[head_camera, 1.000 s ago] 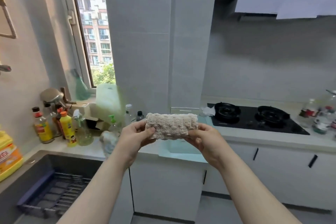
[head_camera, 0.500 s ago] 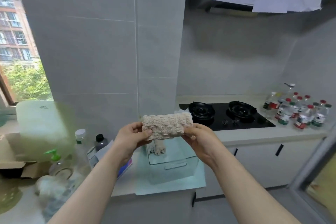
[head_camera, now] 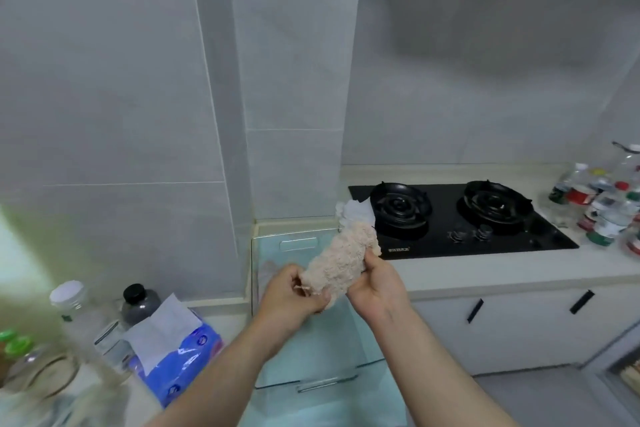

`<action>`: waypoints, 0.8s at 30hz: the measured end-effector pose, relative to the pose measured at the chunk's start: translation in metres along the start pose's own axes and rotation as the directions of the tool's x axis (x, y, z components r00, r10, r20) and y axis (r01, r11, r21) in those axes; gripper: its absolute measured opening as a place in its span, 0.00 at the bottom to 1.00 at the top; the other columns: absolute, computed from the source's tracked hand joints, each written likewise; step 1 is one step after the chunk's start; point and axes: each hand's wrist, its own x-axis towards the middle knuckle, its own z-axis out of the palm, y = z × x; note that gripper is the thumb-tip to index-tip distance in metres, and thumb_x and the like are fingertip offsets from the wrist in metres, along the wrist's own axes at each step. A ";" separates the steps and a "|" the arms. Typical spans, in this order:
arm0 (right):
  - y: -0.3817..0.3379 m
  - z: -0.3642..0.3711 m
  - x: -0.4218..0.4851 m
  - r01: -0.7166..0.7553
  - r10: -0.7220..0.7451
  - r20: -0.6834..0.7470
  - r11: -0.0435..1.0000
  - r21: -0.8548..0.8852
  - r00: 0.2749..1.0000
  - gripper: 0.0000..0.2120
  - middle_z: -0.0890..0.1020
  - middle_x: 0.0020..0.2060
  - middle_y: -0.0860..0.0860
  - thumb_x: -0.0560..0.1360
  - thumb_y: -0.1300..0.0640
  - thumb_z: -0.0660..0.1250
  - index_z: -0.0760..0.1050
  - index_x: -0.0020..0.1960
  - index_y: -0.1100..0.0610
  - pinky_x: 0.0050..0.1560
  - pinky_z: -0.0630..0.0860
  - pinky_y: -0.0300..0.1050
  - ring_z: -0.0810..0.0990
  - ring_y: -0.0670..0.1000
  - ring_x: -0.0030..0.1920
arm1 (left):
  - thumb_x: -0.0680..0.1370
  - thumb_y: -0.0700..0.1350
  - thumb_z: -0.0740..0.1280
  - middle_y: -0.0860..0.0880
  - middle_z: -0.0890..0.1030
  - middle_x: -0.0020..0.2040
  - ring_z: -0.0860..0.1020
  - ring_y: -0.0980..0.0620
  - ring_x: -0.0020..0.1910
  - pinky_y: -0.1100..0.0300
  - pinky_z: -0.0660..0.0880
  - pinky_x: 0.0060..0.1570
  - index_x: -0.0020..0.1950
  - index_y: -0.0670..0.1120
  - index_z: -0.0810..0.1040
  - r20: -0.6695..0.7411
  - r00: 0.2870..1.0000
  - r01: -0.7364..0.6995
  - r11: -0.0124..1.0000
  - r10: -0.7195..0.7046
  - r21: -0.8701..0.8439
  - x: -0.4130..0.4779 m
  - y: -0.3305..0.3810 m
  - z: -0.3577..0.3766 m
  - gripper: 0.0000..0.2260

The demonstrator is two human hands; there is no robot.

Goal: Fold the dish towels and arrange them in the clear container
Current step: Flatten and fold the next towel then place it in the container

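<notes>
Gripping the folded towel [head_camera: 341, 258] with left hand [head_camera: 294, 291] and right hand [head_camera: 377, 282] above the clear container [head_camera: 298, 244], we judge placing is next: lower it flat, fold intact.

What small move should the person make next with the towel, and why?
Probably lower the folded towel into the clear container: the left hand and right hand grip it over the open top, and it is not yet inside.

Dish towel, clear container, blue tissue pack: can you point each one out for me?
dish towel [head_camera: 341, 262], head view, middle of the fluffy beige cloth.
clear container [head_camera: 298, 244], head view, handle slot in its far wall.
blue tissue pack [head_camera: 187, 357], head view, shiny blue wrapper below the white tissue.
</notes>
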 end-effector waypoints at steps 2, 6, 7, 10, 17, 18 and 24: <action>-0.001 -0.007 0.037 -0.063 0.059 -0.065 0.997 -0.051 0.996 0.13 0.84 0.43 0.59 0.80 0.53 0.60 0.76 0.55 0.62 0.49 0.76 0.56 0.81 0.57 0.47 | 0.67 0.37 0.77 0.45 0.79 0.41 0.76 0.55 0.37 0.62 0.72 0.38 0.48 0.38 0.74 0.051 0.998 0.017 0.993 -0.023 0.117 0.014 -0.017 0.015 0.15; 0.005 -0.020 0.097 -0.134 0.078 -0.177 0.933 -0.333 0.981 0.12 0.82 0.43 0.58 0.78 0.55 0.65 0.76 0.58 0.60 0.41 0.80 0.51 0.82 0.58 0.41 | 0.70 0.44 0.72 0.53 0.80 0.47 0.78 0.54 0.46 0.63 0.72 0.45 0.51 0.50 0.77 -0.035 0.999 0.006 0.878 0.013 0.478 0.042 -0.048 -0.003 0.11; 0.009 -0.023 0.108 -0.152 0.074 -0.208 0.909 -0.387 0.975 0.09 0.83 0.41 0.57 0.79 0.55 0.63 0.76 0.56 0.58 0.37 0.80 0.48 0.82 0.57 0.38 | 0.72 0.44 0.71 0.53 0.79 0.49 0.78 0.52 0.49 0.62 0.71 0.47 0.53 0.50 0.78 -0.135 0.989 0.029 0.824 0.058 0.565 0.048 -0.054 -0.013 0.10; 0.026 -0.029 0.143 -0.170 0.018 -0.261 0.800 -0.575 0.965 0.09 0.82 0.46 0.57 0.82 0.54 0.58 0.74 0.56 0.57 0.41 0.80 0.47 0.81 0.56 0.42 | 0.75 0.41 0.69 0.47 0.77 0.57 0.74 0.47 0.57 0.58 0.68 0.57 0.60 0.45 0.77 -0.328 0.936 0.124 0.748 0.130 0.652 0.068 -0.072 -0.035 0.14; 0.072 -0.062 0.223 -0.232 -0.143 -0.318 0.424 -0.875 0.937 0.10 0.81 0.52 0.59 0.77 0.63 0.57 0.75 0.53 0.63 0.55 0.78 0.50 0.79 0.56 0.49 | 0.78 0.50 0.62 0.44 0.68 0.67 0.69 0.45 0.63 0.53 0.67 0.64 0.69 0.44 0.66 -0.283 0.946 0.092 0.706 0.158 0.702 0.087 -0.098 -0.037 0.22; 0.075 -0.061 0.226 -0.231 -0.183 -0.317 0.377 -0.897 0.930 0.09 0.79 0.52 0.56 0.77 0.62 0.58 0.73 0.54 0.63 0.56 0.76 0.47 0.77 0.55 0.50 | 0.77 0.52 0.60 0.46 0.68 0.67 0.68 0.47 0.63 0.57 0.66 0.62 0.70 0.45 0.66 -0.268 0.945 0.064 0.697 0.188 0.714 0.086 -0.098 -0.037 0.23; 0.091 -0.045 0.236 -0.194 -0.280 -0.208 0.078 -0.978 0.937 0.10 0.81 0.53 0.58 0.78 0.54 0.62 0.76 0.50 0.60 0.50 0.71 0.43 0.79 0.58 0.54 | 0.77 0.56 0.53 0.49 0.69 0.66 0.68 0.51 0.64 0.60 0.64 0.64 0.70 0.48 0.66 -0.263 0.943 0.025 0.746 0.203 0.665 0.082 -0.103 -0.040 0.24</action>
